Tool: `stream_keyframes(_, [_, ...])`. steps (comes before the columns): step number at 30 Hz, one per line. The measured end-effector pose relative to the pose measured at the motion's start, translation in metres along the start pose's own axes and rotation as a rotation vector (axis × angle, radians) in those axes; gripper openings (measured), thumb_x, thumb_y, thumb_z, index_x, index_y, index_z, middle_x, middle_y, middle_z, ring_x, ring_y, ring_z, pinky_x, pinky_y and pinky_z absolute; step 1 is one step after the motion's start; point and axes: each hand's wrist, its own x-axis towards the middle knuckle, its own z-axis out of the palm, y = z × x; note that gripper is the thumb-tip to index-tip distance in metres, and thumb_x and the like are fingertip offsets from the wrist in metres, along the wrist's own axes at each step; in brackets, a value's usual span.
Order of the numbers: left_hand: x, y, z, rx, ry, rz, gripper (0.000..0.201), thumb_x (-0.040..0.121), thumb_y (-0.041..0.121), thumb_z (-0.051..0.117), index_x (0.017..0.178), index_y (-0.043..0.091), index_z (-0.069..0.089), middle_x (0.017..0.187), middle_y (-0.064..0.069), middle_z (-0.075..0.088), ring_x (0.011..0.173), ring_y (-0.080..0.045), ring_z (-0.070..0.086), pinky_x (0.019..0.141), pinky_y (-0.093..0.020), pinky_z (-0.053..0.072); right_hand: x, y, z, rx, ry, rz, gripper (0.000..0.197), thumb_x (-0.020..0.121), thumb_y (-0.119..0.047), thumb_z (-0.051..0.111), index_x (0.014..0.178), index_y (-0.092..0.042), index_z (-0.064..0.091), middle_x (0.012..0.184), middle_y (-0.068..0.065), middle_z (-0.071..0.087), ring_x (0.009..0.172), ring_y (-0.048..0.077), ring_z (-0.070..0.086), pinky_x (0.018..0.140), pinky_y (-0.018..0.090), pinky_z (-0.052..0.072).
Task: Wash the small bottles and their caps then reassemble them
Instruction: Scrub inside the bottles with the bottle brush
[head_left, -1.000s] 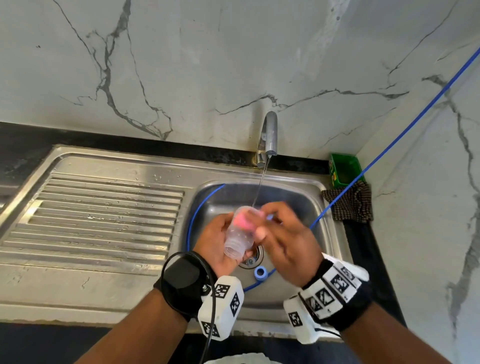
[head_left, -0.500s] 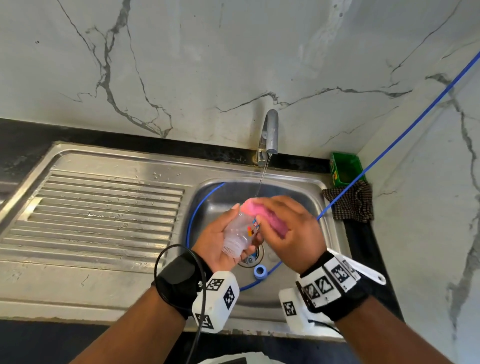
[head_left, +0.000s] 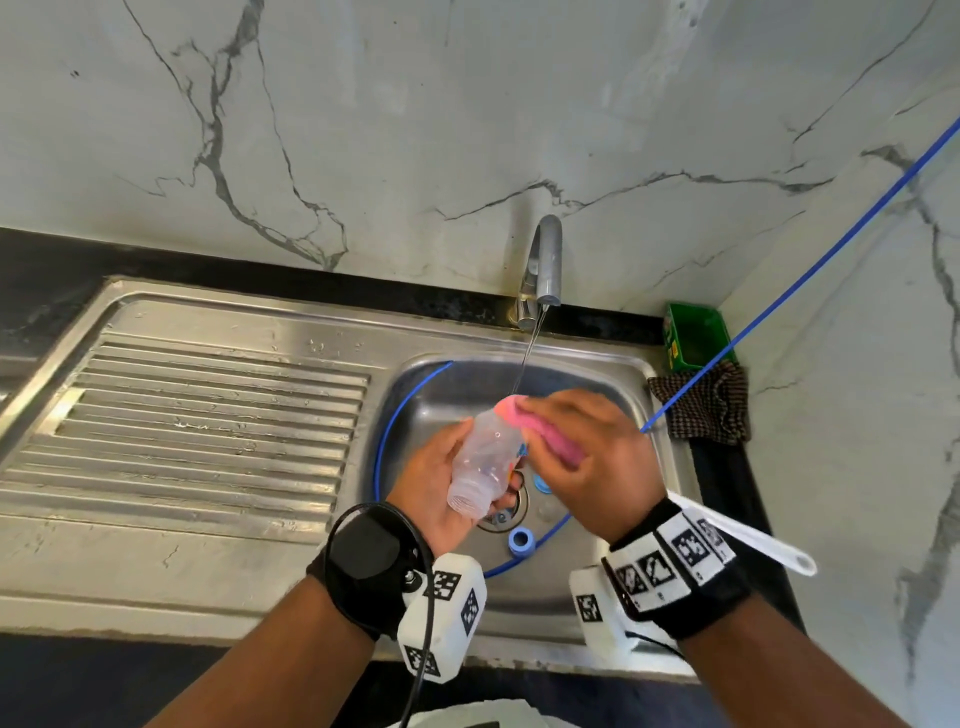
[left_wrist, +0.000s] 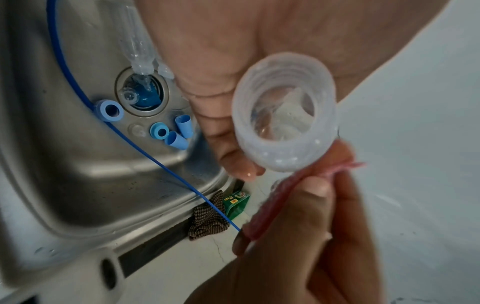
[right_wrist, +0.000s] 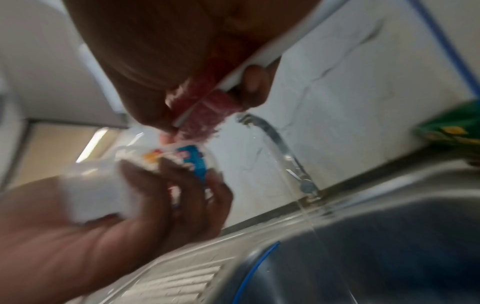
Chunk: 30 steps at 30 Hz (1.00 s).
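Nearest the viewer, the left hand (head_left: 441, 488) cradles a clear small bottle (head_left: 485, 460) over the basin, fingers curled round its body, its open threaded mouth tipped toward six o'clock. At about two o'clock from the bottle, the right hand (head_left: 587, 462) pinches a pink brush (head_left: 540, 431) against the bottle's base end, thumb and fingers closed on the pink head while its white handle (head_left: 743, 535) sticks out past the wrist. Below the hands, on the floor of the sink (head_left: 597, 374), loose blue caps (left_wrist: 166, 129) lie around the drain (left_wrist: 141, 93), one blue ring (head_left: 521, 540) at six o'clock of it, touching a blue cord (left_wrist: 166, 164). Another clear bottle (left_wrist: 137, 49) lies with its neck over the drain. Farther back, at twelve o'clock, the tap (head_left: 545, 260) runs a thin stream that reaches the brush head. At two o'clock on the tabletop sit a checked cloth (head_left: 701, 405) and a green packet (head_left: 693, 338). The risks, as I judge them: the wet, smooth bottle could slip from the loose left-hand hold under scrubbing pressure, and the small caps beside the open drain could be nudged or washed into it
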Motion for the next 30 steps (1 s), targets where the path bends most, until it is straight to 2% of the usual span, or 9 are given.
stream_keyframes(3, [-0.003,0.002,0.000,-0.040,0.004,-0.010,0.040,0.098,0.037,0.047,0.110,0.006,0.069,0.097,-0.017,0.065,0.083,-0.028,0.062,0.071,-0.038,0.049,-0.011,-0.016,0.003,0.025,-0.125,-0.263,0.024,0.093,-0.034,0.066,0.115,-0.031,0.074,0.108,-0.010,0.068,0.091,0.014,0.063,0.073,0.029,0.055])
stream_keyframes(7, [-0.004,0.002,0.002,0.023,-0.013,0.028,0.042,0.100,0.038,0.049,0.108,0.002,0.070,0.091,-0.019,0.067,0.070,-0.027,0.061,0.059,-0.034,0.051,-0.001,-0.002,-0.002,0.046,-0.002,0.025,0.027,0.092,-0.033,0.063,0.117,-0.029,0.073,0.107,-0.011,0.068,0.095,0.014,0.063,0.078,0.038,0.056])
stream_keyframes(9, [-0.004,0.002,0.002,-0.014,-0.007,0.033,0.038,0.100,0.036,0.049,0.109,0.005,0.069,0.090,-0.015,0.069,0.074,-0.025,0.065,0.063,-0.034,0.052,-0.004,-0.014,0.001,0.064,-0.056,-0.076,0.028,0.092,-0.032,0.063,0.119,-0.029,0.072,0.108,-0.010,0.068,0.097,0.014,0.064,0.079,0.037,0.057])
stream_keyframes(11, [-0.003,0.001,0.001,-0.044,-0.026,0.040,0.040,0.102,0.031,0.044,0.093,0.010,0.076,0.082,-0.010,0.071,0.071,-0.021,0.068,0.063,-0.032,0.053,-0.008,-0.022,0.002,0.029,-0.146,-0.240,0.028,0.092,-0.033,0.065,0.119,-0.034,0.071,0.109,-0.011,0.067,0.096,0.013,0.064,0.075,0.032,0.056])
stream_keyframes(15, [-0.004,0.003,0.007,-0.045,-0.025,0.046,0.045,0.099,0.034,0.038,0.093,0.005,0.072,0.080,-0.016,0.065,0.062,-0.024,0.058,0.050,-0.028,0.040,0.001,-0.005,-0.002,0.064,-0.002,0.045,0.028,0.090,-0.031,0.063,0.117,-0.031,0.070,0.108,-0.012,0.067,0.098,0.007,0.062,0.081,0.036,0.056])
stream_keyframes(19, [-0.002,0.003,0.005,-0.097,0.046,-0.007,0.036,0.097,0.033,0.046,0.102,0.005,0.068,0.086,-0.014,0.064,0.074,-0.026,0.061,0.065,-0.034,0.048,-0.014,-0.018,0.004,0.052,-0.164,-0.241,0.027,0.094,-0.033,0.066,0.121,-0.033,0.068,0.112,-0.011,0.068,0.100,0.012,0.064,0.082,0.031,0.056])
stream_keyframes(23, [-0.002,-0.001,0.003,-0.017,0.012,-0.014,0.041,0.099,0.042,0.049,0.104,0.006,0.069,0.087,-0.014,0.069,0.069,-0.024,0.064,0.059,-0.033,0.053,-0.002,-0.005,0.000,0.079,-0.043,-0.015,0.027,0.094,-0.031,0.063,0.120,-0.028,0.071,0.109,-0.009,0.068,0.100,0.014,0.064,0.081,0.040,0.056])
stream_keyframes(26, [-0.005,0.002,0.006,-0.052,-0.001,-0.048,0.043,0.095,0.043,0.058,0.115,0.006,0.067,0.098,-0.016,0.066,0.083,-0.027,0.064,0.071,-0.036,0.055,-0.010,-0.024,0.004,0.020,-0.142,-0.254,0.026,0.095,-0.035,0.063,0.119,-0.030,0.071,0.110,-0.010,0.068,0.097,0.014,0.065,0.075,0.033,0.057])
stream_keyframes(30, [0.001,-0.002,0.003,-0.043,-0.009,0.017,0.043,0.102,0.044,0.040,0.119,0.011,0.063,0.090,-0.016,0.066,0.064,-0.025,0.061,0.048,-0.026,0.045,0.002,-0.002,-0.001,0.018,-0.007,0.014,0.028,0.093,-0.035,0.063,0.119,-0.032,0.070,0.110,-0.011,0.068,0.103,0.013,0.063,0.083,0.039,0.056])
